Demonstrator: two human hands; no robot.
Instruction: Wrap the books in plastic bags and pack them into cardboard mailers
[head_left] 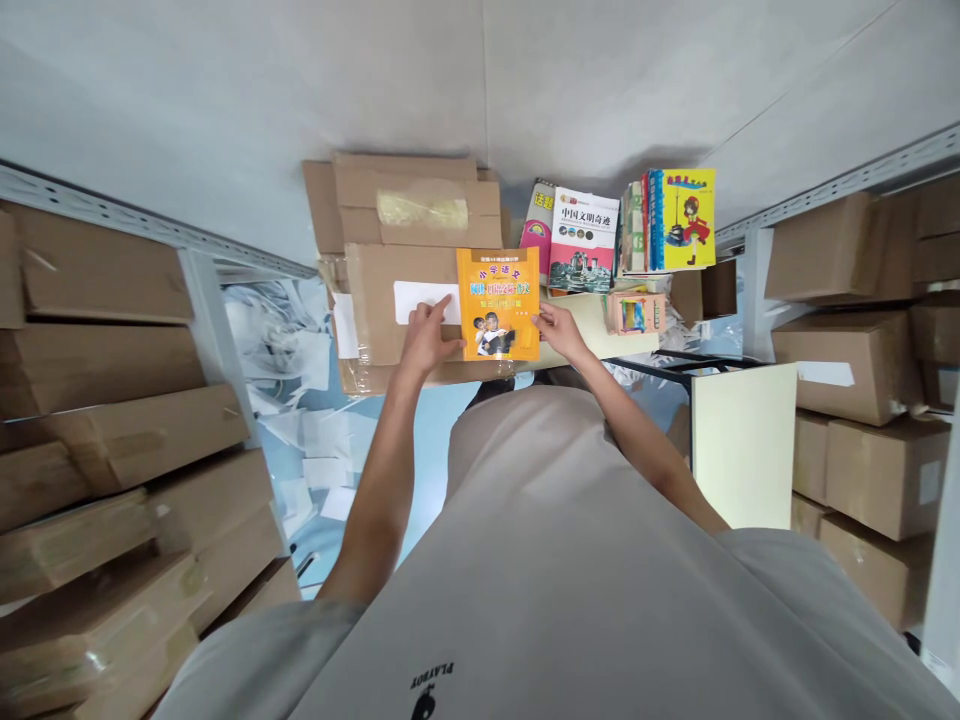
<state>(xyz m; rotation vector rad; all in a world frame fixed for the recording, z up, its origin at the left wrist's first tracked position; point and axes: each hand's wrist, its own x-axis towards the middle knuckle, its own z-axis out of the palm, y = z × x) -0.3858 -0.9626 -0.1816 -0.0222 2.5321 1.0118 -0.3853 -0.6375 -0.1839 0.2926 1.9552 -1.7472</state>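
Two hands grip one orange book [499, 304] by its side edges: left hand [426, 338] and right hand [559, 331] both clamped; stacked books [582, 238] crowd just beyond the right hand.

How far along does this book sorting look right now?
Several books already stand in a row. In hand: both the left hand and right hand hold an orange book over a taped cardboard box. Many closed boxes fill the shelves; what is left is unclear.
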